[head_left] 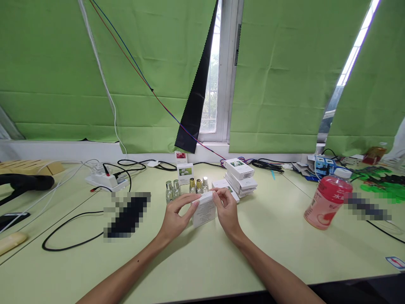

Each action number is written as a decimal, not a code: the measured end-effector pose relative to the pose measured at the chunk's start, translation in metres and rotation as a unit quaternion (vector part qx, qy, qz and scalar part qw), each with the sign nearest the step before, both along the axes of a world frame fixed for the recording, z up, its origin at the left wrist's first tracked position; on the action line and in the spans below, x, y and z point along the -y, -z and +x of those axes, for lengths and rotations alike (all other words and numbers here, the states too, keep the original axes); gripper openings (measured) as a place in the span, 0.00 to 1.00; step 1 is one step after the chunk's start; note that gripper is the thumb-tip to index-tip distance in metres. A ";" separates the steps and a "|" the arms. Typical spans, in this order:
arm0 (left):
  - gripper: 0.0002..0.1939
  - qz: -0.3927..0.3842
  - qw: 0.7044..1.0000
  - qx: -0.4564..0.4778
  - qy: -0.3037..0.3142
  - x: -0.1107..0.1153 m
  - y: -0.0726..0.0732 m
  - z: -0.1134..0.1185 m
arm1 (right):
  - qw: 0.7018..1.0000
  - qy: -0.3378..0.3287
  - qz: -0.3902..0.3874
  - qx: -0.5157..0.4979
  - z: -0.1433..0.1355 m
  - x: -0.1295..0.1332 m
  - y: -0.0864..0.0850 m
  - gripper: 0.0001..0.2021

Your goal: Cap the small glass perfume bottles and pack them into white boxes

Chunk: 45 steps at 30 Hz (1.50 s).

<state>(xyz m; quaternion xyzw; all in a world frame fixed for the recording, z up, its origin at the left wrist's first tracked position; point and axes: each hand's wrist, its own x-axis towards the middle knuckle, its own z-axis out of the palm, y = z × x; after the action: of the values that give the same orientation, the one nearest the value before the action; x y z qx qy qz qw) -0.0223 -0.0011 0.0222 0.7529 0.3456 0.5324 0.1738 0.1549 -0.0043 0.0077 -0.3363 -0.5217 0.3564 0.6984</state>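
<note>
A small white box [204, 213] with fine print on its side is held upright just above the table by both my hands. My left hand [179, 214] pinches the top left corner between thumb and fingers. At the top right corner, the fingertips of my right hand [228, 213] close on the box's upper edge. Behind it stand several small glass bottles [169, 193] with silver or gold caps, partly hidden by my hands and the box. Two picture boxes, one white with a green photo [185, 174] and one with a red photo [181, 157], stand farther back.
A stack of white boxes [242, 179] stands right of the bottles. Farther right is a pink drink bottle [329, 200]. On the left are a power strip [107, 180], black cable [60, 249] and a blurred dark object [128, 217]. Green blinds [284, 76] hang behind.
</note>
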 end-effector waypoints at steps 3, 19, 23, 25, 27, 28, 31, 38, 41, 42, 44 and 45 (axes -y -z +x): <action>0.11 0.009 1.000 -0.004 0.002 -0.001 0.000 0.000 | 1.000 0.002 -0.003 -0.007 0.000 -0.001 0.000 0.13; 0.12 0.005 1.000 -0.009 0.010 -0.005 0.005 -0.003 | 1.000 -0.005 -0.006 -0.019 0.000 -0.003 0.001 0.14; 0.12 0.006 1.000 -0.011 0.011 -0.006 0.004 -0.003 | 1.000 -0.005 -0.010 -0.016 0.000 -0.002 0.000 0.13; 0.12 0.008 1.000 -0.009 0.011 -0.006 0.003 -0.002 | 1.000 -0.003 -0.012 -0.015 0.000 -0.002 0.000 0.13; 0.12 0.010 1.000 -0.007 0.011 -0.005 0.002 -0.001 | 1.000 -0.001 -0.012 -0.016 0.000 -0.001 -0.001 0.13; 0.12 0.011 1.000 -0.006 0.011 -0.005 0.001 -0.001 | 1.000 0.000 -0.012 -0.016 0.000 0.000 -0.001 0.13; 0.12 0.010 1.000 -0.007 0.011 -0.004 -0.001 -0.001 | 1.000 0.004 -0.015 -0.014 0.000 0.000 -0.001 0.12; 0.13 0.003 1.000 -0.005 0.012 -0.004 -0.001 -0.001 | 1.000 0.005 -0.015 -0.004 0.000 0.000 0.000 0.10; 0.14 0.005 1.000 -0.010 0.010 -0.004 0.000 -0.001 | 1.000 0.010 -0.013 -0.001 0.001 -0.001 0.001 0.10; 0.14 0.006 1.000 -0.014 0.010 -0.004 0.000 -0.001 | 1.000 0.011 -0.013 0.000 0.001 -0.001 0.001 0.10; 0.14 0.008 1.000 -0.025 0.009 -0.004 0.001 -0.002 | 1.000 0.011 -0.014 0.004 0.001 -0.001 0.001 0.10; 0.14 0.010 0.999 -0.031 0.007 -0.004 0.001 -0.002 | 1.000 0.010 -0.015 0.005 0.001 -0.001 0.001 0.10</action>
<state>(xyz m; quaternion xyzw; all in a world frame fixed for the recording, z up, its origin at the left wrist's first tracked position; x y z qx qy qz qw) -0.0242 0.0033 0.0214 0.7733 0.3399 0.5110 0.1593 0.1555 -0.0037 0.0065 -0.3534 -0.5168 0.3553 0.6941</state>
